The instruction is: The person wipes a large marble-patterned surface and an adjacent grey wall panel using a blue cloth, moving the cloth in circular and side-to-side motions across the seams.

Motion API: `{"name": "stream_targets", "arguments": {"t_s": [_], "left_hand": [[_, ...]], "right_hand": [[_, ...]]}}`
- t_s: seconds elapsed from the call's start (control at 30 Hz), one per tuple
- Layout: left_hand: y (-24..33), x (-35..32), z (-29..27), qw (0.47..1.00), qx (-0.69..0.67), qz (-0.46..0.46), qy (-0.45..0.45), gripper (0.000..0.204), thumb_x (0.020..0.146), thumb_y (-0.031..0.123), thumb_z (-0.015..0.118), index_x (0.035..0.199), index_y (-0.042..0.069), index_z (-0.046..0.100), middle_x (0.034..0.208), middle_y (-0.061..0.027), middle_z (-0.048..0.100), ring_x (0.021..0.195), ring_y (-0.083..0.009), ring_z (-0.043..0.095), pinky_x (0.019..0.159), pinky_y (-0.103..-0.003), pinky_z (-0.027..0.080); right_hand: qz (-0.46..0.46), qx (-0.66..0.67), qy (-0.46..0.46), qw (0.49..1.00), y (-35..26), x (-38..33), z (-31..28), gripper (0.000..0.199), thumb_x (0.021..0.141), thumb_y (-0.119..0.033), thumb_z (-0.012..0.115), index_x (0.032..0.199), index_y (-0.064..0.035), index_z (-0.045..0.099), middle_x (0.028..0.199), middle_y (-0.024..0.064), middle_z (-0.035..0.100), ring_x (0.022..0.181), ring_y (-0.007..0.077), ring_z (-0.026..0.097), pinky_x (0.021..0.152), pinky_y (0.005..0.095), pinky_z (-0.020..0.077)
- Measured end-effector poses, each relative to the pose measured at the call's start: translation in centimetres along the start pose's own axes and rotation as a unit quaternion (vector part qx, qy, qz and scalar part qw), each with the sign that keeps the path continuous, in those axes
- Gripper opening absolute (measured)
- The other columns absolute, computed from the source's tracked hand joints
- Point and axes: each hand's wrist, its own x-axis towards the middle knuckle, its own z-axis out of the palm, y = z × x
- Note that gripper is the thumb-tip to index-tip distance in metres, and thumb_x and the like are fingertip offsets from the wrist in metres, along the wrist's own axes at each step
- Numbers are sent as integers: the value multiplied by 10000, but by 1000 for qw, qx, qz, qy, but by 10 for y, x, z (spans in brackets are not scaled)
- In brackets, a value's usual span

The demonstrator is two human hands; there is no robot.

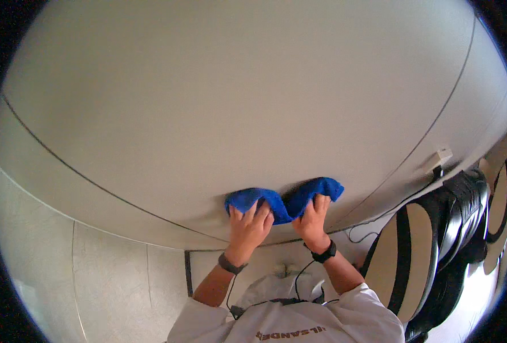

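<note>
A blue cloth (281, 209) lies bunched against a wide beige wall panel (236, 103), sagging in the middle between two raised folds. My left hand (249, 224) grips its left part, with bent fingers pressing into the fabric. At the other end, my right hand (313, 217) has hold of the right fold; some of its fingers are hidden behind the cloth. Dark bands circle both my wrists, and thin dark cords hang near them.
Dark seams divide the wall, curving down on either side. A white socket box (442, 157) with a dark cable sits on the wall at right. Below it stands bulky black-and-beige padded furniture (422, 246). Pale tiles (107, 263) cover the floor at lower left.
</note>
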Motion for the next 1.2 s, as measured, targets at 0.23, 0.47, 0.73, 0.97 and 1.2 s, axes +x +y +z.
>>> {"name": "stream_targets", "arguments": {"t_s": [0.23,0.47,0.73,0.97,1.2], "left_hand": [[-29,38,-56,984,53,-68,155,280,655,271,546,890,119,538,1001,-148,431,875,-292,397,735,-406,311],[-86,-34,-51,991,54,-75,97,230,626,287,584,690,82,501,875,-205,454,701,-293,417,590,-364,311],[-201,-81,-97,985,21,-102,135,224,618,214,567,696,28,470,993,-272,351,831,-382,349,689,-460,302],[-337,-151,-143,975,67,-138,160,181,644,233,555,708,76,492,883,-179,464,718,-273,417,618,-345,334],[-444,-251,-156,962,-31,-266,49,322,545,105,522,744,-139,455,1158,-334,200,1076,-499,155,883,-527,151]], "right_hand": [[-40,-27,124,991,-46,83,-40,520,629,-175,552,1093,-17,378,1135,234,297,1063,396,254,882,520,122],[-20,-9,63,998,-77,16,33,668,640,-190,511,1172,44,183,1210,287,122,1105,455,97,886,539,22],[-68,13,2,998,-204,20,104,521,581,-130,515,1067,-17,362,1060,234,296,938,372,281,791,467,199],[-77,-41,67,994,-324,9,196,491,585,-207,572,1013,-26,415,916,181,398,821,324,355,707,421,280],[-170,-37,-180,968,-430,-24,288,413,627,-214,578,1021,-131,483,705,104,475,620,240,427,587,392,324]]}}
